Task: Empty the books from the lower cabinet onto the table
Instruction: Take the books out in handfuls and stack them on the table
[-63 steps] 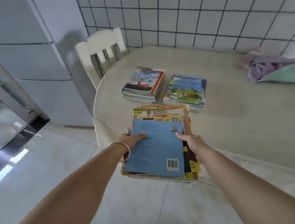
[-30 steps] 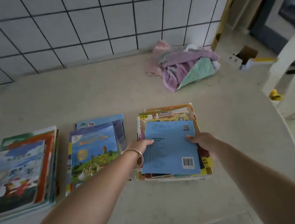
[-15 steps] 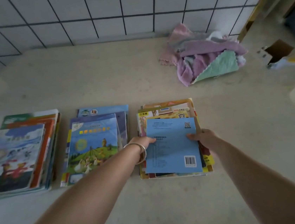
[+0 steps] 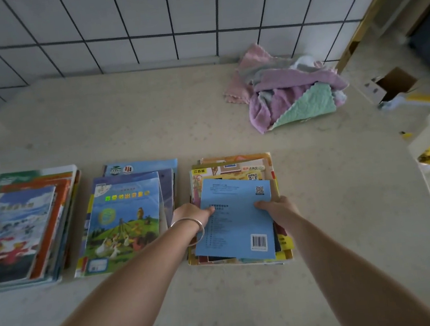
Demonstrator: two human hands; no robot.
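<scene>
book stack (image 4: 237, 214) seemingly gripped between both hands

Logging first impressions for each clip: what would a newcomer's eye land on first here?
Most likely the two bare hands, left hand and right hand, gripping the sides of a book stack topped by a blue booklet, near the table's front. Two more stacks lie to its left, and crumpled towels sit by the tiled wall.
</scene>
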